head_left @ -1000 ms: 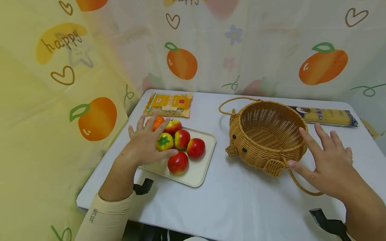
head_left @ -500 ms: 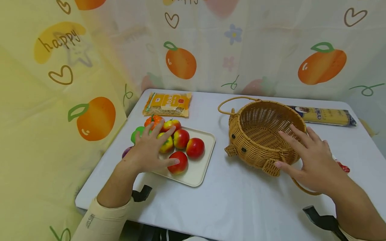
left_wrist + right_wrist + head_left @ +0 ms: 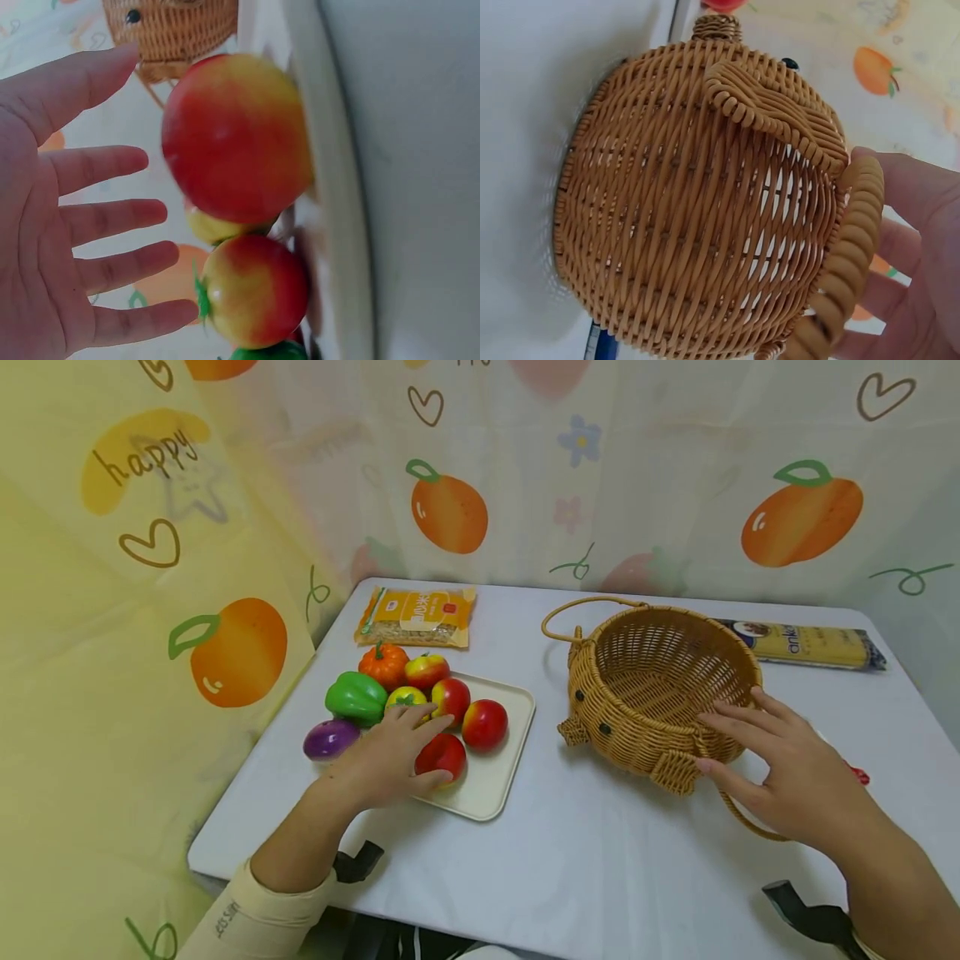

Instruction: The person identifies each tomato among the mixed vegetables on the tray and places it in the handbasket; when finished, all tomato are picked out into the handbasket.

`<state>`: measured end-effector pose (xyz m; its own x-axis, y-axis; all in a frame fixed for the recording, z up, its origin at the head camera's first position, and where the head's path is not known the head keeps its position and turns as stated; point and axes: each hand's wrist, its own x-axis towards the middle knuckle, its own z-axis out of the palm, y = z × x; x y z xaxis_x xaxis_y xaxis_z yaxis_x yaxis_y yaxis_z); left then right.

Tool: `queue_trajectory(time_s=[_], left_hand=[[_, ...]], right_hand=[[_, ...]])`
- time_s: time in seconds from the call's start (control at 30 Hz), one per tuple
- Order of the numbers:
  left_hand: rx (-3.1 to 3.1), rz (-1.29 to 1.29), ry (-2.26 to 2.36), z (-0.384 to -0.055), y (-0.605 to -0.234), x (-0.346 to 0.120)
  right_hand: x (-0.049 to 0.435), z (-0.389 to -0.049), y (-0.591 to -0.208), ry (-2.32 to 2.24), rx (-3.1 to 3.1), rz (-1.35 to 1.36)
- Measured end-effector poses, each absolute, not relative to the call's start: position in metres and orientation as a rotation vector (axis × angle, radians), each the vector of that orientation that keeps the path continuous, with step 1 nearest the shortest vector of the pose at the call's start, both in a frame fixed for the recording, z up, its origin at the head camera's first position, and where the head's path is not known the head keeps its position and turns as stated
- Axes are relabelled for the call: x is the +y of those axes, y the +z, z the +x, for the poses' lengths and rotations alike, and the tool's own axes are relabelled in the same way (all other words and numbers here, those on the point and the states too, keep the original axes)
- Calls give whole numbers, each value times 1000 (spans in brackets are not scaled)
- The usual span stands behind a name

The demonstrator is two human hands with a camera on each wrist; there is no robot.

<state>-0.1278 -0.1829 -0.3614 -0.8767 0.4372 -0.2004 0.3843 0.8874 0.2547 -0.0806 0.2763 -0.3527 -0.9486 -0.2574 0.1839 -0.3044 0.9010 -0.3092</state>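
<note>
Fingers spread and slightly bent, my left hand (image 3: 390, 764) hovers beside the front red apple (image 3: 442, 753) on a cream tray (image 3: 516, 706). In the left wrist view a gap shows between its fingertips and the red-yellow fruit (image 3: 236, 139). Around that apple lie more red-yellow fruits, a green bell pepper (image 3: 356, 697), an orange pumpkin (image 3: 383, 666) and a purple eggplant (image 3: 332, 740). My right hand (image 3: 798, 777) is at the near right rim of a wicker pig-shaped basket (image 3: 637, 743), fingers over the rim, thumb outside near the ear. Whether it touches is unclear.
An orange-yellow bag of grain (image 3: 416, 617) lies behind the tray. A long yellow packet of noodles (image 3: 813, 646) lies behind the basket. Something small and red (image 3: 860, 775) shows partly behind my right hand. The basket's handle (image 3: 750, 822) hangs toward the front.
My left hand has come lower and nearer the front apple, uncovering the pepper and eggplant. My right hand has moved left, over the basket's rim. The basket and fruits stay in place.
</note>
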Motion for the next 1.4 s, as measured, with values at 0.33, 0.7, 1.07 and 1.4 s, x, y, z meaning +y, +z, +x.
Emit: queue_trajectory(time_s=[0.33, 0.7, 1.07, 1.4], left_hand=[[2726, 727, 279, -127, -370, -177], [2695, 804, 348, -131, -374, -181], [2703, 826, 387, -132, -363, -191], [2699, 964, 469, -145, -334, -180]], right_hand=[[280, -79, -355, 487, -2807, 502], [284, -78, -355, 479, -2817, 498], [286, -78, -352, 461, -2906, 486], [288, -79, -351, 461, -2917, 503]])
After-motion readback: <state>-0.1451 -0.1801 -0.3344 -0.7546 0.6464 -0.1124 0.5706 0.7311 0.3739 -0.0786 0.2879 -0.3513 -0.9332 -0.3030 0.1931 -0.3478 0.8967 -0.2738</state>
